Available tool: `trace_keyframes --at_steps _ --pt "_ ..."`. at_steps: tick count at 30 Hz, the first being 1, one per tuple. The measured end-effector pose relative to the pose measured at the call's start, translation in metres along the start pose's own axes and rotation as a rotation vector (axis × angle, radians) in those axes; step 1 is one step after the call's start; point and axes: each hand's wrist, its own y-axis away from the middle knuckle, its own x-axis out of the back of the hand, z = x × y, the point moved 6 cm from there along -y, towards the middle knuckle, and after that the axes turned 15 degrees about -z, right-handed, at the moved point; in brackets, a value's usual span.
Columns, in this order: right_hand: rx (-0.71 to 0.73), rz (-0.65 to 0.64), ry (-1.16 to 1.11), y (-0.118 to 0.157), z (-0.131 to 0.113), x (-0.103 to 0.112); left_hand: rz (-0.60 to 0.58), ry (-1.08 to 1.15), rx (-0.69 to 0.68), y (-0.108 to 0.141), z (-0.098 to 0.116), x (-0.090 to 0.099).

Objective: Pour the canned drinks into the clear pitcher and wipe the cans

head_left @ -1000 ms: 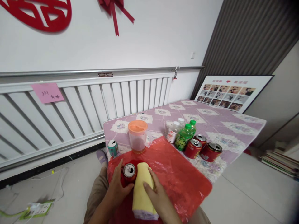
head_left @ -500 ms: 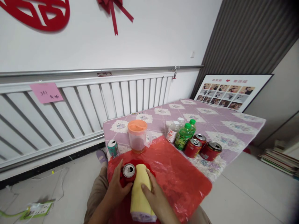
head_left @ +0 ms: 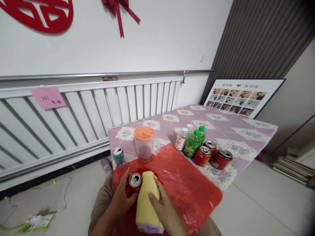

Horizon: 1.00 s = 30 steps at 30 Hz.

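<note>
At the table's near edge, my left hand point(head_left: 123, 198) is wrapped round an opened red drink can point(head_left: 135, 181), its top facing up. Beside it, my right hand point(head_left: 164, 204) grips a rolled yellow cloth point(head_left: 148, 206) with a pale purple end, fingers along its right side and thumb on top. Cloth and can lie close together. Beneath them spreads a red plastic sheet point(head_left: 187, 183), and part of a darker red scalloped item point(head_left: 160, 177) shows behind the cloth, mostly hidden.
An orange-lidded plastic jug point(head_left: 144, 144) and a teal can point(head_left: 118, 156) stand beyond my hands. To the right are white-capped bottles point(head_left: 181, 139), green bottles point(head_left: 192, 144) and red cans point(head_left: 202, 156). A radiator point(head_left: 118, 105) runs behind the patterned tablecloth point(head_left: 169, 126).
The cloth and can have shifted very slightly left in view, along with a small camera movement. Both hands keep their holds.
</note>
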Motion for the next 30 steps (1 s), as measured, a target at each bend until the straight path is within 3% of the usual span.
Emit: trace_keyframes --at_steps 6,12,15,24,30 --pt "0.005 0.022 0.188 -0.002 0.006 0.001 0.124 -0.083 0.048 0.007 -0.005 -0.006" --pt "0.005 0.054 -0.007 0.001 0.003 0.012 -0.029 -0.001 -0.019 0.004 0.002 0.0" --pt "-0.011 0.005 -0.091 0.002 0.001 0.006 -0.101 0.046 -0.042 0.001 0.006 0.001" --pt "0.005 0.019 0.12 -0.003 0.012 -0.002 0.064 -0.064 0.075 0.006 0.0 -0.003" --pt "-0.014 0.018 -0.026 -0.002 0.005 0.008 -0.049 -0.03 -0.028 0.003 0.01 0.005"
